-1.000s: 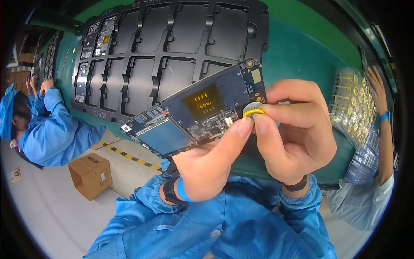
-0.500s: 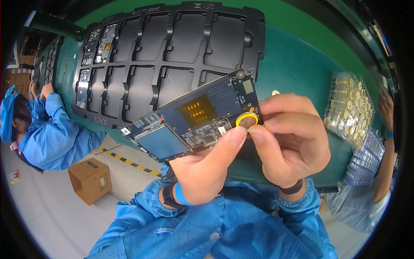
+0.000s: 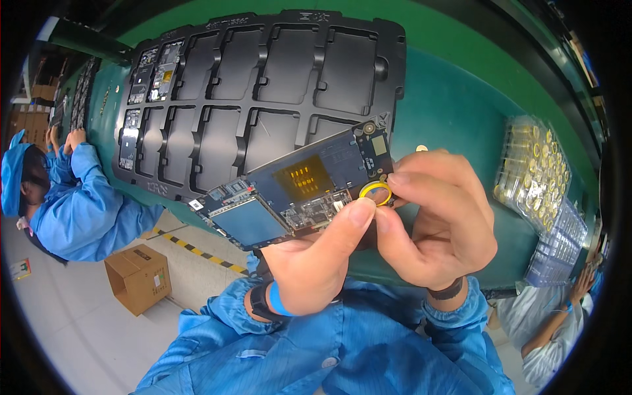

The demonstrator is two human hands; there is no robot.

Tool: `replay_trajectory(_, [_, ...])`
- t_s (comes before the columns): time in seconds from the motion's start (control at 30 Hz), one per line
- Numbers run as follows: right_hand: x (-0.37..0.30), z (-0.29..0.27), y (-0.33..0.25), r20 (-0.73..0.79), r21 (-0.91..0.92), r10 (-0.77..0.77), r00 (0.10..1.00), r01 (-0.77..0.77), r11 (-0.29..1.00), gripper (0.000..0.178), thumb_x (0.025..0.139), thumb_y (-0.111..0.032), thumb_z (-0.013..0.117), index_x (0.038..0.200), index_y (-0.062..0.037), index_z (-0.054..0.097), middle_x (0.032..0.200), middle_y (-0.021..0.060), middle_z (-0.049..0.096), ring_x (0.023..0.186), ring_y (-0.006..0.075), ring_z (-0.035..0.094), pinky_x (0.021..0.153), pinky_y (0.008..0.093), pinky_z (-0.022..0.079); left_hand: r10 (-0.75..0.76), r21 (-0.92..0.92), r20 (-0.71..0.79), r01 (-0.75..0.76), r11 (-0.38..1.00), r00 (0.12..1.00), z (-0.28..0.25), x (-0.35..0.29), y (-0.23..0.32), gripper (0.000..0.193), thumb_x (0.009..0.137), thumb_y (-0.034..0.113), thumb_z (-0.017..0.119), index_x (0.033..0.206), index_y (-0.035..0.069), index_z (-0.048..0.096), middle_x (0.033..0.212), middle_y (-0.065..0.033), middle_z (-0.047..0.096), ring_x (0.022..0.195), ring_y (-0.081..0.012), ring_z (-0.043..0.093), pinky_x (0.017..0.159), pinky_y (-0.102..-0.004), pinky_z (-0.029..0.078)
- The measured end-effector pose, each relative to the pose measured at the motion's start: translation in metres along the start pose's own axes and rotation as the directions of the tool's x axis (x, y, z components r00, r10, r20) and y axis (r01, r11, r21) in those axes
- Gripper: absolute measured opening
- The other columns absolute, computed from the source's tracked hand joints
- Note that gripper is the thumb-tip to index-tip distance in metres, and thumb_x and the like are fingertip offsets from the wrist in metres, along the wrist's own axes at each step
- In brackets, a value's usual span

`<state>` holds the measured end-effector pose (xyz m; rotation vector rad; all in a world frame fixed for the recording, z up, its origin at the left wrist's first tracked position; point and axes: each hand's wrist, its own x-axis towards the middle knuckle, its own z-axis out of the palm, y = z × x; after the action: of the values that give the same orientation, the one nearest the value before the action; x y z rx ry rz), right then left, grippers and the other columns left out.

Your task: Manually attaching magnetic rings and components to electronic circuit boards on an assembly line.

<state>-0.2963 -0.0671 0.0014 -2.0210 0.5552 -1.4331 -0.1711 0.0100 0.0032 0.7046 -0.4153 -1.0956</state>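
Observation:
In my left hand (image 3: 303, 270) I hold a dark circuit board (image 3: 250, 222), tilted with its right end higher. An amber film patch (image 3: 304, 179) lies at its middle. At the lower right edge of the board is a round coin cell (image 3: 377, 195) with a yellow rim. My left thumb presses against that cell's lower left side. My right hand (image 3: 447, 224) is closed at the cell, thumb below it and index finger at its upper right. The contact between cell and board is partly hidden by my fingers.
Behind the board lies a black compartment tray (image 3: 289, 66), with a few boards in its left pockets. Clear plastic trays of coin cells (image 3: 534, 171) stand at the right. Co-workers sit left (image 3: 85, 197) and right (image 3: 553, 336). A cardboard box (image 3: 138, 276) is on the floor.
The board has dipped slightly. My right fingers have shifted a little around the coin cell, baring more of its rim. The right co-worker's arm has come lower.

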Motion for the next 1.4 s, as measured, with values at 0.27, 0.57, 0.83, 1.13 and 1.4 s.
replay_trajectory(0.27, [0.0, -0.001, 0.0, 0.003, -0.003, 0.01, 1.0, -0.01, 1.0, 0.038, 0.072, 0.012, 0.078, 0.11, 0.0096, 0.07, 0.1, 0.0231, 0.068, 0.074, 0.0214, 0.066, 0.064, 0.0299, 0.053, 0.016, -0.029, 0.019, -0.016, 0.999, 1.0, -0.004, 0.002, -0.004, 0.029, 0.095, -0.007, 0.07, 0.123, -0.004, 0.067, 0.116, -0.0126, 0.073, 0.104, -0.0195, 0.071, 0.093, -0.0346, 0.058])
replay_trajectory(0.57, [0.001, 0.0, -0.006, -0.021, -0.023, 0.092, 0.995, -0.093, 0.995, 0.035, 0.075, 0.012, 0.082, 0.109, 0.0053, 0.073, 0.101, 0.0184, 0.072, 0.077, 0.024, 0.071, 0.062, 0.0297, 0.056, 0.047, 0.012, -0.006, -0.047, 0.999, 0.999, -0.002, 0.003, -0.006, 0.03, 0.094, -0.009, 0.069, 0.124, -0.003, 0.067, 0.118, -0.0132, 0.073, 0.105, -0.0198, 0.071, 0.095, -0.0345, 0.057])
replay_trajectory(0.83, [0.003, 0.002, -0.006, -0.004, -0.085, 0.043, 0.999, -0.043, 0.995, 0.032, 0.076, 0.013, 0.082, 0.106, 0.0059, 0.072, 0.1, 0.018, 0.072, 0.079, 0.0261, 0.071, 0.063, 0.0308, 0.057, 0.038, -0.016, -0.059, -0.039, 0.999, 0.998, -0.001, 0.001, -0.007, 0.032, 0.094, -0.012, 0.068, 0.124, -0.004, 0.065, 0.118, -0.0126, 0.072, 0.107, -0.0201, 0.071, 0.096, -0.0347, 0.057])
replay_trajectory(1.13, [-0.001, 0.003, -0.006, -0.014, -0.053, 0.12, 0.993, -0.12, 0.991, 0.028, 0.079, 0.011, 0.081, 0.105, 0.0048, 0.073, 0.099, 0.017, 0.072, 0.08, 0.0243, 0.072, 0.064, 0.0299, 0.058, 0.032, -0.023, -0.063, -0.034, 0.999, 0.998, -0.005, 0.002, -0.014, 0.036, 0.094, -0.01, 0.068, 0.128, -0.001, 0.06, 0.118, -0.0119, 0.07, 0.106, -0.0206, 0.071, 0.096, -0.0361, 0.058])
replay_trajectory(1.4, [-0.004, 0.005, -0.012, -0.02, 0.327, 0.454, 0.891, -0.424, 0.845, 0.03, 0.084, 0.012, 0.078, 0.112, 0.0081, 0.071, 0.1, 0.0137, 0.071, 0.086, 0.018, 0.071, 0.072, 0.0272, 0.058, 0.029, 0.002, -0.055, -0.029, 1.0, 0.998, -0.008, 0.003, -0.013, 0.032, 0.094, -0.01, 0.068, 0.124, -0.002, 0.062, 0.116, -0.012, 0.071, 0.104, -0.0196, 0.07, 0.094, -0.0351, 0.057])
